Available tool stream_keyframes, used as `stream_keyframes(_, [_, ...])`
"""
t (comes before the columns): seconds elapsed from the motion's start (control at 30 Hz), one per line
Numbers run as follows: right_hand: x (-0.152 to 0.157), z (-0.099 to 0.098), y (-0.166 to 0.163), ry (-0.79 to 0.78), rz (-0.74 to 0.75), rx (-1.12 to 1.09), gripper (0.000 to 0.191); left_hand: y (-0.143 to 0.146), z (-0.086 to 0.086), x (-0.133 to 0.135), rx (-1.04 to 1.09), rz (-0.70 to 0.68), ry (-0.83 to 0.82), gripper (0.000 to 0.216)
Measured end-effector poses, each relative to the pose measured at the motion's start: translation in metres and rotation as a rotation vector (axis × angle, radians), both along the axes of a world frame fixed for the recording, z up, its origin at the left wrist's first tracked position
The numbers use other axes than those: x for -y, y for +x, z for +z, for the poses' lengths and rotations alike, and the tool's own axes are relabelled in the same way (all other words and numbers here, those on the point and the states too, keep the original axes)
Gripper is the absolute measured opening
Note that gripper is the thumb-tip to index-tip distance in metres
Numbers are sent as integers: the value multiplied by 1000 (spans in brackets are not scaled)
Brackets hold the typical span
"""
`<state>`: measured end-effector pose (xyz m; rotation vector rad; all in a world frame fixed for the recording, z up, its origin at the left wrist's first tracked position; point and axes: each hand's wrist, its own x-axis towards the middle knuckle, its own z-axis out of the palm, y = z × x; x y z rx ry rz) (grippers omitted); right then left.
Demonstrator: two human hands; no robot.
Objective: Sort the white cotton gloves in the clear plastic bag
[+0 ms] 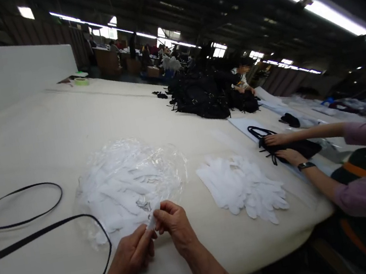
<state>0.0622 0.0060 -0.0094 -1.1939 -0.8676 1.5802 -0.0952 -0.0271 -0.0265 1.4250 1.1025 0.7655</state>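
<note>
A clear plastic bag [131, 183] full of white gloves lies on the cream table in front of me. My left hand [135, 250] and my right hand [175, 225] are both closed in a pinch on the bag's near edge, fingertips almost touching. A loose pile of white gloves [242, 185] lies to the right of the bag, untouched.
A black strap [24, 215] loops across the table at the left. A person in a purple top at the right has both hands [283, 148] on a black bag. A heap of black bags [204, 93] lies farther back. A green tape roll [81, 81] sits far left.
</note>
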Motion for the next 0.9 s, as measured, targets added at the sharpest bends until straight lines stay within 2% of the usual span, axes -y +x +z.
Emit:
stream_keyframes(0.17, [1,-12,0,61,-68,44,25,3,-8,-3,-100,-8,35,42])
stream_keyframes(0.37, [1,-5,5,128,-71,88,27,9,-2,-8,-102,4,-27,44])
stream_keyframes(0.67, [3,10,13,149,28,111,33,17,-12,-13,216,72,-182,42])
stream_keyframes(0.8, [6,6,5,83,-40,57,42,14,-13,-7,247,118,-186,41])
stream_keyframes(0.9, [8,3,-4,79,-127,-19,36,14,-11,-5,274,159,-171,40])
